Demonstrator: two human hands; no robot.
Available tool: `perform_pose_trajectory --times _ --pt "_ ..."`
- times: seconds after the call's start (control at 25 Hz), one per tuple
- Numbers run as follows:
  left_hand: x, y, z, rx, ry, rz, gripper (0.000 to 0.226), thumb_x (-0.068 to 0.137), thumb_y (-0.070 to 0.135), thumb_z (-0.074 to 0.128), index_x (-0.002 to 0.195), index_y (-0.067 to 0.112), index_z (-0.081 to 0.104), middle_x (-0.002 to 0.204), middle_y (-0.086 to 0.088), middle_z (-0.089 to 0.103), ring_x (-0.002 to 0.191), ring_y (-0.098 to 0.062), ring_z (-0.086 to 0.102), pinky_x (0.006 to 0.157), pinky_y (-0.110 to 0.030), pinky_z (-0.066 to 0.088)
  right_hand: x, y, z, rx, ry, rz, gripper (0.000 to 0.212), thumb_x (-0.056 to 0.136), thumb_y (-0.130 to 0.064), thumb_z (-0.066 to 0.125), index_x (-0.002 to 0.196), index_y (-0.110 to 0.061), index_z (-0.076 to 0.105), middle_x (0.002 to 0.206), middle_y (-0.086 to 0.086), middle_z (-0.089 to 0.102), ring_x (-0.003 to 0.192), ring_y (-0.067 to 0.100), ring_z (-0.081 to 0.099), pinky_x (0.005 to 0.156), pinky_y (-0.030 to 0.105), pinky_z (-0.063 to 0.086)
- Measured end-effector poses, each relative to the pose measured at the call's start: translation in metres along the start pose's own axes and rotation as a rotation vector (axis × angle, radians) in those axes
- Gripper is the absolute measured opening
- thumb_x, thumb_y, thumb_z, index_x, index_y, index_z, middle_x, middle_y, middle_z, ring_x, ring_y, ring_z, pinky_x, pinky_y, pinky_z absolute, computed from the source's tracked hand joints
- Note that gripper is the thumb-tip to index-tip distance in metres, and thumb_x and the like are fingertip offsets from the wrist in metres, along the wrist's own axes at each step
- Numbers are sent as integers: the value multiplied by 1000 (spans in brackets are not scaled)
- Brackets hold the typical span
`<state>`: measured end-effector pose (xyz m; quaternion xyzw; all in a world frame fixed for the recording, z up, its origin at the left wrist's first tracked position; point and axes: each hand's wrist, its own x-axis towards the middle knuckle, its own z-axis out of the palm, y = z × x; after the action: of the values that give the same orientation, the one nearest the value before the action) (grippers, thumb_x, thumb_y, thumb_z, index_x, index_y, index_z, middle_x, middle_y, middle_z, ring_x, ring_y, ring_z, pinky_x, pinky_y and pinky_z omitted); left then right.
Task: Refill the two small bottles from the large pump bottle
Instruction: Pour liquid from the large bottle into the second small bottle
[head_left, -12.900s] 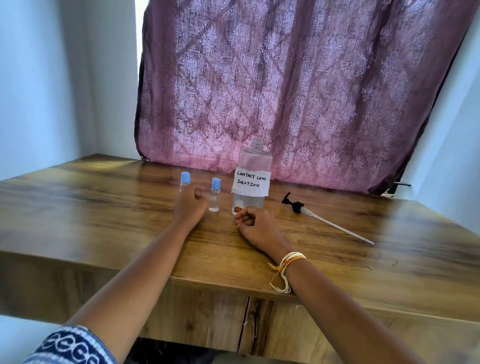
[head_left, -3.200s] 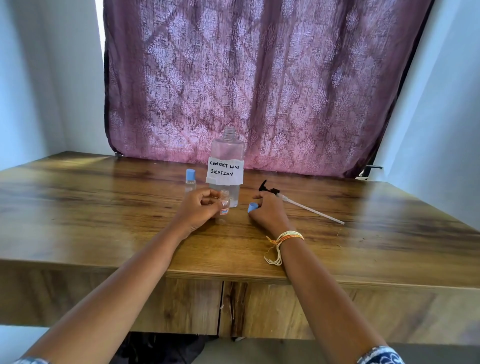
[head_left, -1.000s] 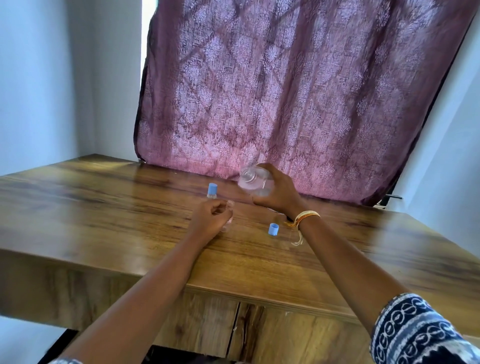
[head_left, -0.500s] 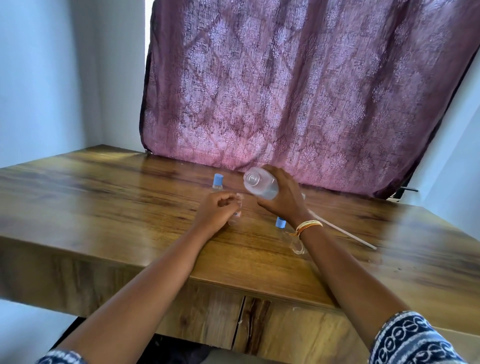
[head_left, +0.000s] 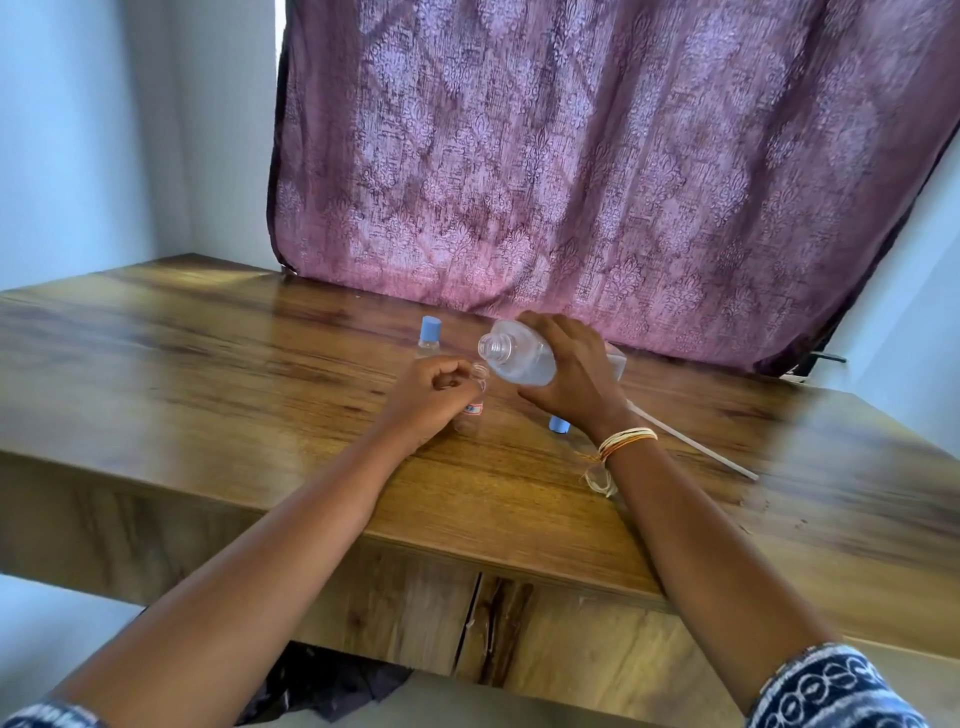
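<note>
Two hands are working: my left hand (head_left: 434, 387) is pinching the uncapped small bottle (head_left: 475, 397) upright on the desk (head_left: 208, 364), while my right hand (head_left: 569, 374), wrapping the slippery, heavy large bottle (head_left: 519, 358) mid-body, is tilting its mouth just above that small bottle.

Large bottle (head_left: 519, 358): clear plastic, pump removed, threaded neck open. Tipped nearly horizontal above the table (head_left: 208, 364), mouth toward the left, clear liquid pooled along its lower side.

Open small bottle (head_left: 475, 397): clear, uncapped, upright on the table, directly below and just left of the large bottle's mouth; small label near its base.

Capped small bottle (head_left: 429, 336): clear, blue cap on, upright, behind and left of the open one.

Loose blue cap (head_left: 559, 425): on the table, right of the open small bottle, below the large bottle.

Pump (head_left: 691, 441): only its white dip tube shows, lying flat, right of the large bottle.
</note>
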<state>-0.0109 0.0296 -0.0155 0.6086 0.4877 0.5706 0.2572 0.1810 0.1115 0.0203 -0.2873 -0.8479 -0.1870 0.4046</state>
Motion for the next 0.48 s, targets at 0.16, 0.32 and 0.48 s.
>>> perform_pose_trajectory --times 0.16,0.32,0.48 --pt "0 -1 1 -6 -13 -11 22 72 29 68 87 15 75 47 19 53 51 4 46 71 -31 42 -2 0 -2 -14 5 -6 64 62 -32 83 119 -19 57 104 4 67 92 30 63 75 40 47" --pt "0 -1 0 -8 0 -38 28 69 33 71 93 17 76 74 3 73 75 -19 69 86 -42 55 -1 -1 -4 -13 7 19 61 64 -33 82 119 -20 58 105 3 67 93 28 63 77 40 47" --pt "0 2 -1 -18 -4 -60 32 66 39 73 92 22 76 88 -8 75 91 -31 70 89 -55 54 -1 -1 -7 -22 0 27 59 66 -37 80 119 -20 58 107 3 66 95 27 62 79 39 44"
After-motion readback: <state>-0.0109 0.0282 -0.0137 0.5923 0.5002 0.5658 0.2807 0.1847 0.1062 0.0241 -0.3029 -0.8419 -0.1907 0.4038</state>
